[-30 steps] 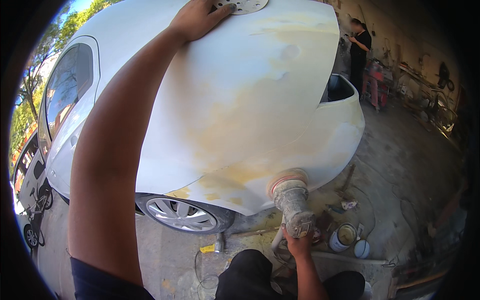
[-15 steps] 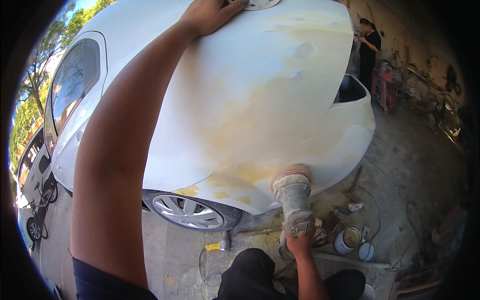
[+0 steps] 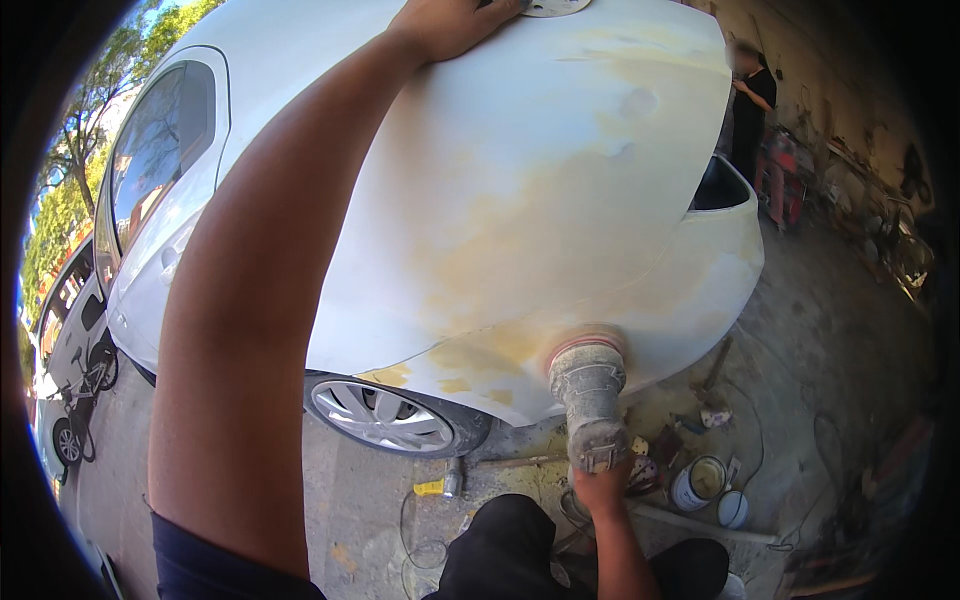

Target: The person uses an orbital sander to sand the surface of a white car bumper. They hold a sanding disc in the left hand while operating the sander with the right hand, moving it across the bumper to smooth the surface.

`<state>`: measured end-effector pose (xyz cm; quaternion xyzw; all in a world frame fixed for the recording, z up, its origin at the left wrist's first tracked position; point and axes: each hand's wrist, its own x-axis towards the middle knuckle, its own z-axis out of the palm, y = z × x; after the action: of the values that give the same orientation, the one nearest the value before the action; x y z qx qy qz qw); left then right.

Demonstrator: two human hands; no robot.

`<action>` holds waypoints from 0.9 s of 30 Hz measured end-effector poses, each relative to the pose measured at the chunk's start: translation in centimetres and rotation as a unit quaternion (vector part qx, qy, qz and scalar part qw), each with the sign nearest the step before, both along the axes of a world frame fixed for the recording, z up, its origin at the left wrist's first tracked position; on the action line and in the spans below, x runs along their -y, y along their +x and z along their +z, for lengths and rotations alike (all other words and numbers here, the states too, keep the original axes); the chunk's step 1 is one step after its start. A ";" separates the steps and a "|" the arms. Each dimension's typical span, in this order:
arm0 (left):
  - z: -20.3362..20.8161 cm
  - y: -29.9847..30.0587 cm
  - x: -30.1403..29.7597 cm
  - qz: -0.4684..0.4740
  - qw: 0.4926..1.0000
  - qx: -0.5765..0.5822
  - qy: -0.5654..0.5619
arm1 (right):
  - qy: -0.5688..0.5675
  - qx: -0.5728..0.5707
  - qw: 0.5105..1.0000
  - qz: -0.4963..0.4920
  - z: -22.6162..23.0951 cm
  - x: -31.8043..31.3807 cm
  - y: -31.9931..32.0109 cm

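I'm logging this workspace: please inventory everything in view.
Curved car body: 1, white, tan patches, centre
Spoked wheel: 1, silver, under car
Dusty cylindrical sander: 1, grey, against lower panel
Round perforated disc: 1, pale, top
Cylindrical tool: 1, yellow/silver, floor near wheel
Round open bucket: 1, white, floor right
Slim bicycle: 1, dark, far left
Parked car: 1, pale, behind bicycle
Standing person: 1, black clothes, upper right
Boxy cart: 1, red, upper right
Leafy trees: several, green, upper left
Small clutter: many, mixed, floor right
Legs: 2, black, lower edge
Left hand: 1, bare, on panel
Right hand: 1, bare, holding sander
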<state>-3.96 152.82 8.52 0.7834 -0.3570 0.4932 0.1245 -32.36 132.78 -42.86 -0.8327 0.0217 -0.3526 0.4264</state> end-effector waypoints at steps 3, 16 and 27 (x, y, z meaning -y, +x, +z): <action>0.1 0.4 -0.3 0.000 1.000 0.004 0.004 | -0.004 0.025 0.999 0.034 3.4 -0.8 0.6; 0.1 0.2 -0.4 -0.008 1.000 0.002 0.004 | 0.059 -0.009 0.996 0.069 3.6 -3.4 0.3; 0.2 -0.4 -0.9 -0.033 0.999 0.007 0.009 | 0.123 -0.011 0.989 0.079 4.2 -4.9 0.2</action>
<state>-4.32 153.75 8.70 0.7687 -0.3881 0.4911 0.1316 -32.19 137.65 -38.64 -0.7770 0.0036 -0.3036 0.5514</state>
